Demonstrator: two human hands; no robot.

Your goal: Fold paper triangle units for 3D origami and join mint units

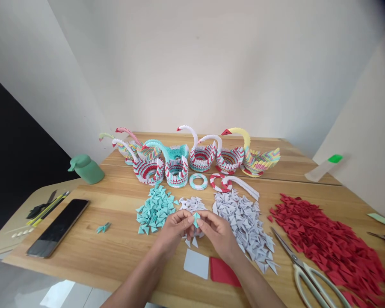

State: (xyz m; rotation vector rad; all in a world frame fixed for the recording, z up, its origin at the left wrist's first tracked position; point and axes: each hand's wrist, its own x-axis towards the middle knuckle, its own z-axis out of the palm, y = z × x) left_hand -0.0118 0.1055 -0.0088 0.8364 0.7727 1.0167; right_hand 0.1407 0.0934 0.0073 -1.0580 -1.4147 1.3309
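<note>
Between the fingertips of my left hand and my right hand is a small folded turquoise paper piece. Both hands pinch it, thumbs towards each other. Just beyond the left hand spreads a pile of turquoise paper triangles. White paper triangles lie behind and partly beneath my hands, and a larger pile of white triangles is to the right. Nearer to me rest a white paper sheet and a red paper stack, the latter partly covered by my right forearm.
Several folded-paper swans stand at the back, with a turquoise-and-white ring before them. A red triangle pile and scissors lie right. Left are a phone, a green container and loose turquoise pieces.
</note>
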